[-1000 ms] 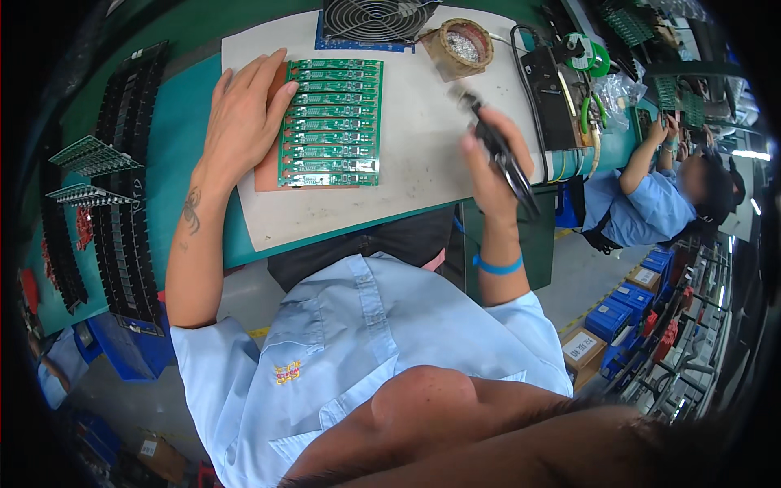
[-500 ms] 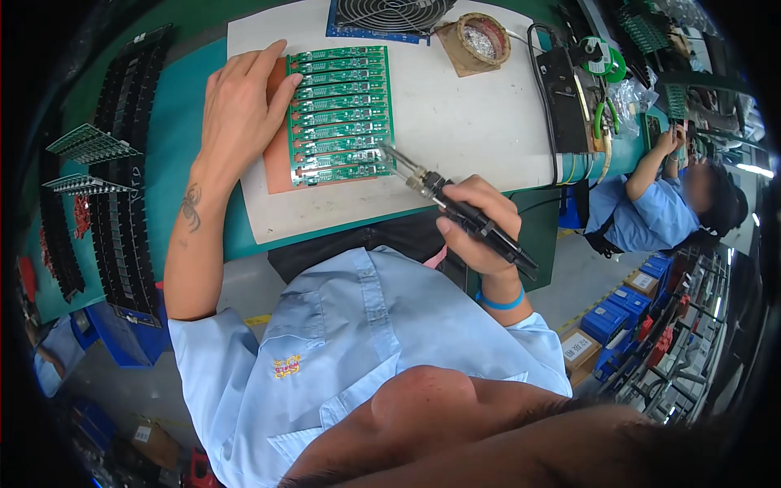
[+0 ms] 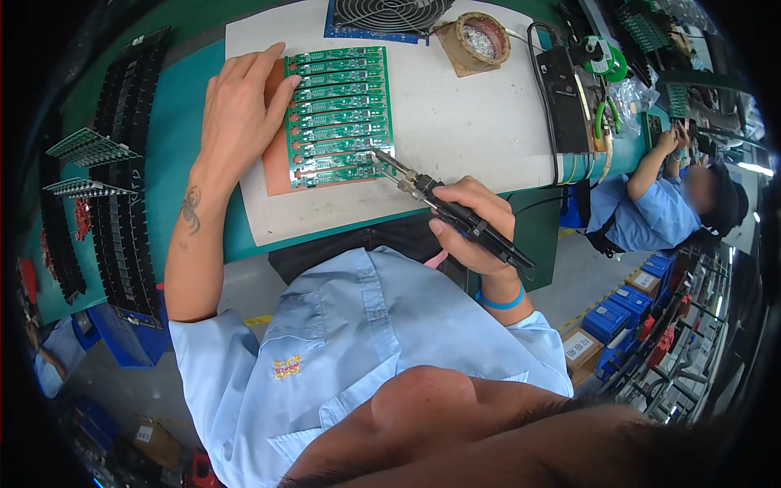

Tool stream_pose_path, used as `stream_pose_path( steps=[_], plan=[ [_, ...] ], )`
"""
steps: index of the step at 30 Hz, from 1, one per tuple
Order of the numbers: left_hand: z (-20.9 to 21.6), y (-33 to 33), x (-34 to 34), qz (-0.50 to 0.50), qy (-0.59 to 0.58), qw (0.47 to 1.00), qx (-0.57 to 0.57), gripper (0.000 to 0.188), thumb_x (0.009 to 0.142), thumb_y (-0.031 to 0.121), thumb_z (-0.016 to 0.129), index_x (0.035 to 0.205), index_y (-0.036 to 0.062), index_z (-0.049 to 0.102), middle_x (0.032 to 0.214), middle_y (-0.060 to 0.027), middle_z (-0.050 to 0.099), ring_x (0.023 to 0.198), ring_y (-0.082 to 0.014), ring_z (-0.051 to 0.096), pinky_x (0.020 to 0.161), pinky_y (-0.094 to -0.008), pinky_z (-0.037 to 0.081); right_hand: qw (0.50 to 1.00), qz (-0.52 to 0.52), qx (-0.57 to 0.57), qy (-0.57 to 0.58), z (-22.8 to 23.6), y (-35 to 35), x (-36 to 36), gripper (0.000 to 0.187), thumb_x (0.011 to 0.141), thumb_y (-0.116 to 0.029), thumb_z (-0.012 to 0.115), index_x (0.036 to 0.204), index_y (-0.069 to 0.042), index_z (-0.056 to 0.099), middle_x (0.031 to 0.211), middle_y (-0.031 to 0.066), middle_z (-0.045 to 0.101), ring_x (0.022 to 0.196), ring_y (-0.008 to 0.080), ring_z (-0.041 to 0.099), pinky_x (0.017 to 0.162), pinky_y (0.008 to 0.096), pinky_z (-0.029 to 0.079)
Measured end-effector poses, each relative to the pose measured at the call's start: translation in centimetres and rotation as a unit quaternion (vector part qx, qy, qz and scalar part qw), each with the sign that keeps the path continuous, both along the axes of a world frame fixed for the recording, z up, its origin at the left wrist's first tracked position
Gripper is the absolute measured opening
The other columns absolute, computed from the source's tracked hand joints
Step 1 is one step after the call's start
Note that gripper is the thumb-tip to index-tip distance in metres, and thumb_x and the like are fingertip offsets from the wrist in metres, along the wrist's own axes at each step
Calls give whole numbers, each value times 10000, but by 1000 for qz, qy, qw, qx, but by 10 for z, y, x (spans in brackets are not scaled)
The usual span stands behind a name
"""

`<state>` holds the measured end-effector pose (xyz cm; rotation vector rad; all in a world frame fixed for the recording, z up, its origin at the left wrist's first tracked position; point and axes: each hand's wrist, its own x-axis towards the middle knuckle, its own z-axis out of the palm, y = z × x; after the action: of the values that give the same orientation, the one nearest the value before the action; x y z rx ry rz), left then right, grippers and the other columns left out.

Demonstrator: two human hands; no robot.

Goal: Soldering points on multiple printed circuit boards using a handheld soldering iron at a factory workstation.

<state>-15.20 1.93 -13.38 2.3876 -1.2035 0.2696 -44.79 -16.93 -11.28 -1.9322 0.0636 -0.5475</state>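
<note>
A green circuit board panel (image 3: 340, 115), split into several narrow strips, lies on a reddish-brown backing board (image 3: 277, 169). Along its upper left side rests my left hand (image 3: 240, 102), fingers stretched out and the thumb tip at the panel's edge. My right hand (image 3: 476, 224) is closed around the black handle of a soldering iron (image 3: 455, 213). The iron slants up and left, its metal tip over the lower right strips of the panel. Whether the tip touches the board I cannot tell.
A white sheet (image 3: 464, 122) covers the green bench. At the back are a fan with a wire guard (image 3: 390, 15) and a round pot (image 3: 482, 39) of silvery bits. To the right stand a black box (image 3: 563, 102) and a green solder spool (image 3: 606, 61). Black racks (image 3: 122, 179) line the left; a co-worker (image 3: 651, 203) sits right.
My right hand and the soldering iron have shifted slightly left, bringing the tip farther over the lower strips. My left hand stays in place.
</note>
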Motion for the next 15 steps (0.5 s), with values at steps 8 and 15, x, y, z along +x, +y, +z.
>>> stream_pose_path(
  steps=[8,15],
  plan=[
    [1,0,2,-6,10,1000,-12,433,1002,276,720,1365,40,699,1206,-152,757,1085,-285,699,989,-410,527,1000,3,-6,-3,1,0,2,405,762,10,793,1160,62,733,860,141,703,707,204,574,676,299,471],
    [6,0,-7,4,44,999,-30,450,1004,268,718,1387,34,681,1160,-174,767,1056,-305,717,1006,-414,530,997,-60,-28,38,16,-18,3,435,765,21,795,1195,32,732,959,114,717,794,196,611,752,302,510]
  ],
)
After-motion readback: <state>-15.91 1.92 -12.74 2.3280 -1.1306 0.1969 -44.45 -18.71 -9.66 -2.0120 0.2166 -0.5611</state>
